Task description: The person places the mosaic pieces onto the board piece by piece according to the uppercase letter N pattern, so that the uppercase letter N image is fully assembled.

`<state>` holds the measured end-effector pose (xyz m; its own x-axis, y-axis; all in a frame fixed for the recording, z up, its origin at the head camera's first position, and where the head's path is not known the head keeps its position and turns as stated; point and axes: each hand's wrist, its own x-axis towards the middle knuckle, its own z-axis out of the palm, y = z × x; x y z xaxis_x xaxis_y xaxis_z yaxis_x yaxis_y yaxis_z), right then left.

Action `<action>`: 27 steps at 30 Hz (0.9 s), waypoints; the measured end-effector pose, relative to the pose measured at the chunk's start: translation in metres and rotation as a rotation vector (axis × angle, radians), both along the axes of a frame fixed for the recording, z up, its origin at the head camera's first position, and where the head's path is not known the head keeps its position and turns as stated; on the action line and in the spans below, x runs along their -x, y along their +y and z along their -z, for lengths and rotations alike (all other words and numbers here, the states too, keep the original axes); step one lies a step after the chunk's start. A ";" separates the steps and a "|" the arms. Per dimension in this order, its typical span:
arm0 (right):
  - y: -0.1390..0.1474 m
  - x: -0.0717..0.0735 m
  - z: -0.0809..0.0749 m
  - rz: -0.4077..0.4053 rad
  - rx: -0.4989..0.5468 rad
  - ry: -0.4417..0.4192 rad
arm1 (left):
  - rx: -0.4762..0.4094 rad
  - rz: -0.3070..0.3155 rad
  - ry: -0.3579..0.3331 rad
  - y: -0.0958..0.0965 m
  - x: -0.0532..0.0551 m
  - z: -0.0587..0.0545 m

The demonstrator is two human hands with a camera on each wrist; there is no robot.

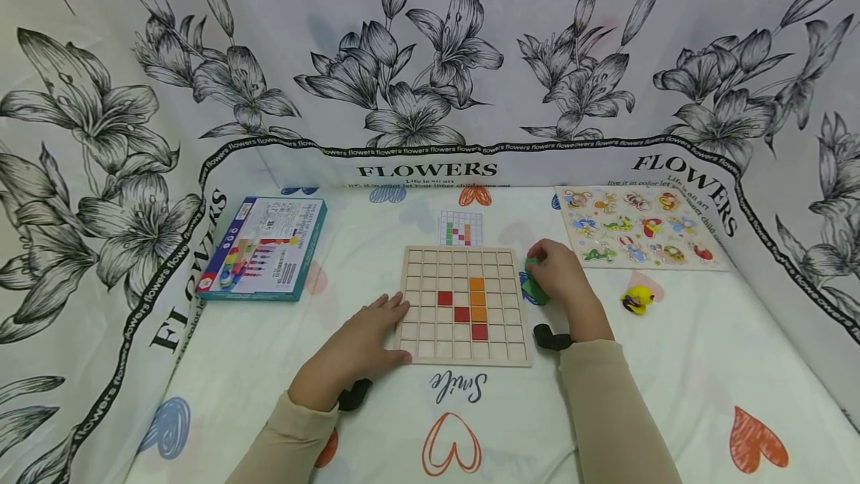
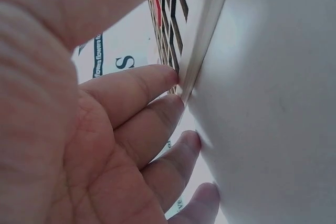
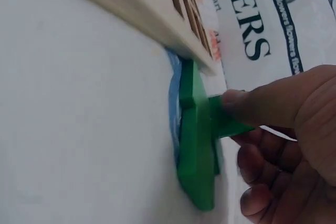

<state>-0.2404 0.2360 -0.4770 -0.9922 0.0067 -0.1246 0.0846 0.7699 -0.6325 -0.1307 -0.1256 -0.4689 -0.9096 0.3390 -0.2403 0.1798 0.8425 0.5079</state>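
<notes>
A wooden grid board (image 1: pixel 430 354) lies on the white cloth, with three red tiles (image 1: pixel 445 298) in a diagonal and a column of orange tiles (image 1: pixel 477 297) in its cells. My left hand (image 1: pixel 356 343) rests at the board's left edge, fingers extended; in the left wrist view the fingertips (image 2: pixel 170 74) meet the wooden rim. Right of the board, my right hand (image 1: pixel 563 280) pinches a green tile (image 3: pixel 223 119) between thumb and fingers. Several more green tiles (image 3: pixel 197 150) lie in a small pile beside the board, right by the held one.
Behind the board lies a small pattern card (image 1: pixel 460 228) with coloured squares. At left is a flat teal-edged box (image 1: pixel 269 249). An insect picture board (image 1: pixel 638 226) lies back right, with a yellow toy duck (image 1: pixel 637 299) in front of it. A flowered curtain (image 1: pixel 443 58) hangs behind.
</notes>
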 end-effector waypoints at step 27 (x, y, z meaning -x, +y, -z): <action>-0.157 0.002 -0.019 -0.354 -0.057 -0.014 | -0.008 0.029 0.021 -0.004 0.002 0.003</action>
